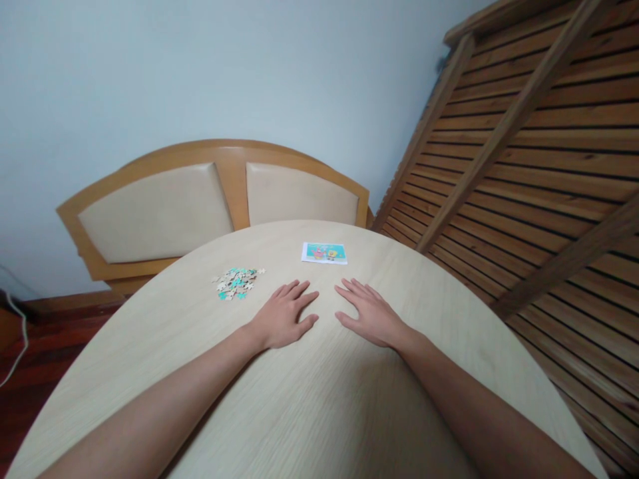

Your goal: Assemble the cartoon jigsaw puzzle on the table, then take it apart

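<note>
My left hand point(283, 314) lies palm down on the round wooden table point(309, 412), fingers stretched and thumb apart, holding nothing. To its left is a heap of jigsaw puzzle pieces point(236, 284), some turquoise and some pale beige. My right hand point(370, 311) also rests flat on the tabletop, its fingers spread and pointing inward toward the left hand. A gap separates the two hands. Just beyond them lies a small picture card point(325, 253) with a turquoise background and pink and yellow cartoon figures. Neither hand touches the card or the pieces.
Behind the table stands a wooden headboard point(230, 179) with two cream padded panels, against a pale blue wall point(224, 66). A slatted wooden frame point(499, 166) leans along the right side. A white cable point(24, 332) hangs at the far left above a dark red floor.
</note>
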{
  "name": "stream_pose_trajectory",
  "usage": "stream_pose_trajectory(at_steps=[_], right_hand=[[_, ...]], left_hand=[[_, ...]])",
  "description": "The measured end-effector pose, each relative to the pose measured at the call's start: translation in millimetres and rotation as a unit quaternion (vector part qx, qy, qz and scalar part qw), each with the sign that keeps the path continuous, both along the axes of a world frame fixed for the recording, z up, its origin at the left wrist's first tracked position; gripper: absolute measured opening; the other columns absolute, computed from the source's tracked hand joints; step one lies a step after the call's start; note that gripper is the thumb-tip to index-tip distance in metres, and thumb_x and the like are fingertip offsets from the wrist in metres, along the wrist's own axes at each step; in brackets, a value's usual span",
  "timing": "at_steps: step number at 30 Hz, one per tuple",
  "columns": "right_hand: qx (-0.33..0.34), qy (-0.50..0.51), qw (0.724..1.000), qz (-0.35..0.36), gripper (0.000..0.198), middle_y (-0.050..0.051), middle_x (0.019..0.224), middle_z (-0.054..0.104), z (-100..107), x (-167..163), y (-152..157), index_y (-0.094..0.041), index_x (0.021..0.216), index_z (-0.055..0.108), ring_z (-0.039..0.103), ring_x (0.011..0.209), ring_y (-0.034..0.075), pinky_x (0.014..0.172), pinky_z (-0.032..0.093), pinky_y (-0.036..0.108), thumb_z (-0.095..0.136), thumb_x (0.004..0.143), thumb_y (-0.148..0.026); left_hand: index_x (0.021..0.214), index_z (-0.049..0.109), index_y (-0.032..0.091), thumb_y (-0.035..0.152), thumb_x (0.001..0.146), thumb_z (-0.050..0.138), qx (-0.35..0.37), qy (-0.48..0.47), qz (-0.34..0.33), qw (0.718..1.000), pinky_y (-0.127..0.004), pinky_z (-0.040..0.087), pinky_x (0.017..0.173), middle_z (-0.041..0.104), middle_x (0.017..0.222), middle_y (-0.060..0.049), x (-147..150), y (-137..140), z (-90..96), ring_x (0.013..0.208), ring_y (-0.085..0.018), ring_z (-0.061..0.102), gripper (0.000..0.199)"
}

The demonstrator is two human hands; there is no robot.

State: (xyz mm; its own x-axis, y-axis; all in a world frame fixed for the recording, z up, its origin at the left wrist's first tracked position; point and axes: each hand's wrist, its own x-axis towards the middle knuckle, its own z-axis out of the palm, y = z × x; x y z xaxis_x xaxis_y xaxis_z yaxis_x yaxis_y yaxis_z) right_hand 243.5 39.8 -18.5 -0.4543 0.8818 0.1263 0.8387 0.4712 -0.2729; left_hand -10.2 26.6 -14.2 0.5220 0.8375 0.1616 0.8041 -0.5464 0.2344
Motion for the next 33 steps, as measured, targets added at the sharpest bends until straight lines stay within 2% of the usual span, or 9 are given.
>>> stream_pose_trajectory(at_steps=[5, 8, 13, 18, 21, 24, 27, 33], right_hand=[[0.005, 0.005, 1.000, 0.000, 0.067, 0.008, 0.162, 0.032, -0.9, 0.0, 0.4, -0.023, 0.151, 0.046, 0.025, 0.151, 0.029, 0.123, 0.021, 0.052, 0.053, 0.093, -0.055], [0.001, 0.004, 1.000, -0.003, 0.066, 0.009, 0.161, 0.033, 0.7, -0.4, 0.2, -0.022, 0.150, 0.046, 0.026, 0.151, 0.029, 0.123, 0.021, 0.052, 0.053, 0.093, -0.054], [-0.003, 0.000, 1.000, -0.002, 0.067, 0.009, 0.162, 0.033, 1.5, -0.2, 0.1, -0.020, 0.150, 0.046, 0.026, 0.151, 0.029, 0.124, 0.021, 0.050, 0.052, 0.093, -0.053], [0.007, 0.010, 1.000, 0.000, 0.065, 0.009, 0.160, 0.035, -0.4, 0.9, 0.8, -0.021, 0.149, 0.048, 0.028, 0.150, 0.030, 0.123, 0.023, 0.052, 0.053, 0.092, -0.052], [0.010, 0.013, 1.000, 0.001, 0.064, 0.009, 0.160, 0.036, -1.0, 1.3, 1.2, -0.022, 0.148, 0.049, 0.029, 0.150, 0.030, 0.122, 0.023, 0.052, 0.053, 0.092, -0.052], [0.007, 0.009, 1.000, 0.000, 0.064, 0.010, 0.160, 0.035, -1.5, 1.5, 1.5, -0.021, 0.149, 0.048, 0.028, 0.150, 0.030, 0.123, 0.023, 0.052, 0.053, 0.093, -0.052], [0.006, 0.014, 1.000, 0.000, 0.064, 0.009, 0.161, 0.035, -2.1, 1.1, 1.6, -0.021, 0.149, 0.048, 0.028, 0.151, 0.029, 0.123, 0.022, 0.052, 0.053, 0.092, -0.052], [0.000, 0.015, 1.000, -0.007, 0.065, 0.009, 0.161, 0.035, -0.2, -1.0, 0.6, -0.021, 0.148, 0.049, 0.027, 0.151, 0.029, 0.123, 0.021, 0.052, 0.054, 0.092, -0.052]], left_hand=[[0.146, 0.051, 0.022, 0.050, 0.097, 0.049, 0.021, -0.005, 0.005, 1.000, -0.051, 0.029, 0.120, 0.041, 0.157, -0.011, -0.6, 0.7, -2.4, 0.146, -0.033, 0.035, 0.057], [0.140, 0.057, 0.020, 0.046, 0.096, 0.049, 0.051, 0.002, 0.048, 0.998, -0.050, 0.032, 0.118, 0.050, 0.150, -0.013, -3.7, 4.3, -2.9, 0.143, -0.033, 0.040, 0.052], [0.133, 0.061, 0.022, 0.043, 0.095, 0.048, 0.103, 0.037, 0.178, 0.978, -0.054, 0.032, 0.116, 0.052, 0.148, -0.012, -23.9, 17.2, 2.1, 0.139, -0.034, 0.042, 0.046], [0.140, 0.057, 0.019, 0.055, 0.093, 0.045, 0.115, 0.034, 0.358, 0.926, -0.062, 0.030, 0.112, 0.045, 0.153, -0.017, -62.6, 29.6, 6.8, 0.141, -0.044, 0.035, 0.060], [0.145, 0.051, 0.023, 0.068, 0.091, 0.040, 0.081, 0.020, 0.420, 0.904, -0.069, 0.030, 0.106, 0.040, 0.155, -0.018, -83.5, 34.9, 5.0, 0.140, -0.051, 0.031, 0.071], [0.148, 0.048, 0.024, 0.073, 0.090, 0.033, 0.040, 0.002, 0.422, 0.906, -0.069, 0.034, 0.102, 0.045, 0.151, -0.020, -93.1, 40.7, 2.2, 0.134, -0.050, 0.040, 0.077], [0.148, 0.047, 0.025, 0.075, 0.090, 0.032, 0.030, 0.003, 0.398, 0.917, -0.069, 0.033, 0.102, 0.047, 0.148, -0.019, -92.0, 47.0, 1.0, 0.133, -0.048, 0.041, 0.078], [0.149, 0.046, 0.029, 0.066, 0.094, 0.037, 0.025, 0.030, 0.320, 0.947, -0.061, 0.032, 0.108, 0.047, 0.151, -0.016, -84.4, 57.1, -0.6, 0.136, -0.042, 0.042, 0.067]])
